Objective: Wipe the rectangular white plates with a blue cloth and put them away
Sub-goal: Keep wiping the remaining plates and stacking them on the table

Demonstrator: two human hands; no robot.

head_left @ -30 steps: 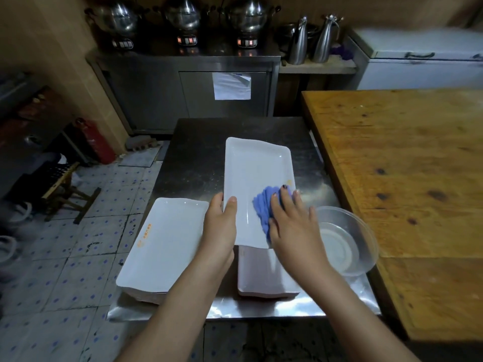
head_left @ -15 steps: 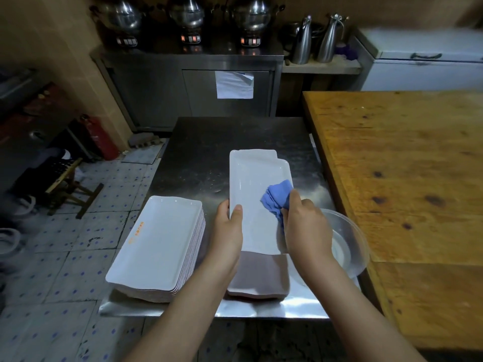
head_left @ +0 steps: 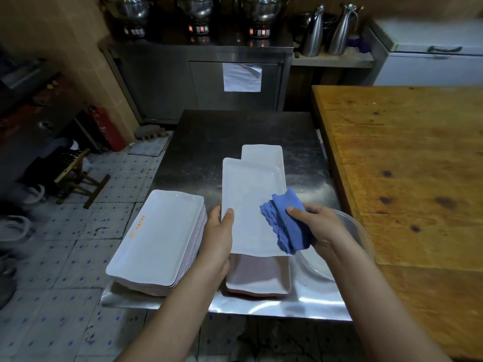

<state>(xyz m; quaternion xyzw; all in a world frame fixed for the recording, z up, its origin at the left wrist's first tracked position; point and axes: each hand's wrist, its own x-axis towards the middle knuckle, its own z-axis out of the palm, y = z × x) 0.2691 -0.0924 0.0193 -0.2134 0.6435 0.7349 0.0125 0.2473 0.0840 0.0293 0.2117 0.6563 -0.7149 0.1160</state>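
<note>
On my remote feed, the left hand (head_left: 218, 239) grips the near left edge of a rectangular white plate (head_left: 248, 202), thumb on top and fingers hidden beneath. The plate is held lengthwise over a second pile of plates (head_left: 258, 279) near the middle of the steel tabletop's (head_left: 235, 131) front edge. The right hand's (head_left: 322, 227) grip is closed on a folded blue cloth (head_left: 287, 226), thumb pressed on its top, at the plate's near right edge. I cannot tell whether the cloth wraps under the rim.

A taller stack of white plates (head_left: 156, 239) sits at the tabletop's front left corner. Its top plate carries a short line of orange writing (head_left: 137, 227) along the left rim, too small to read. A clear bowl (head_left: 363, 236) stands at the front right corner, partly behind the right wrist, touching the wooden table (head_left: 405, 165) alongside. On the steel cabinet beyond, a white paper sheet (head_left: 241, 77) hangs on the door, with no text legible.
</note>
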